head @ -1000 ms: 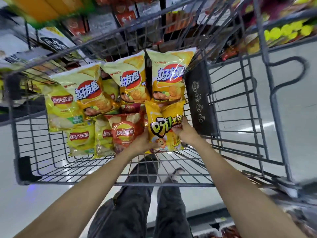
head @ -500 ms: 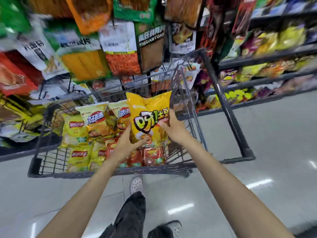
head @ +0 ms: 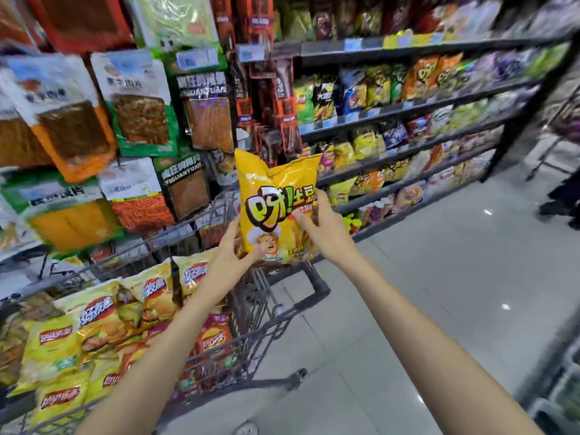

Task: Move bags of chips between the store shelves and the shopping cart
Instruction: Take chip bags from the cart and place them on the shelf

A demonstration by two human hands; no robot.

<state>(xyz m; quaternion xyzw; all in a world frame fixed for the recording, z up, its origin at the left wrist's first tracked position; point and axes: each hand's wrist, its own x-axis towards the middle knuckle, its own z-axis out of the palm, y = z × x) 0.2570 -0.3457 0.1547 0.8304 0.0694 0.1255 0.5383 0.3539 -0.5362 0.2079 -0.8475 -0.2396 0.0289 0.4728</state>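
A yellow chip bag (head: 276, 202) with a cartoon chef is held upright in the air above the far right corner of the shopping cart (head: 282, 312). My left hand (head: 230, 255) grips its lower left edge. My right hand (head: 320, 227) grips its right side, thumb across the front. Several yellow and red chip bags (head: 103, 328) lie in the cart at the lower left. Black store shelves (head: 408, 108) packed with chip bags run along the right, beyond the held bag.
Large hanging snack packs (head: 138, 102) fill the display wall at the left, behind the cart. Grey floor (head: 439, 277) opens to the right of the cart. A person's dark shoes and another cart (head: 561, 196) show at the far right edge.
Both hands have lifted the yellow bag out of the cart and raised it up and to the right, toward the shelves. The view has swung up from the cart.
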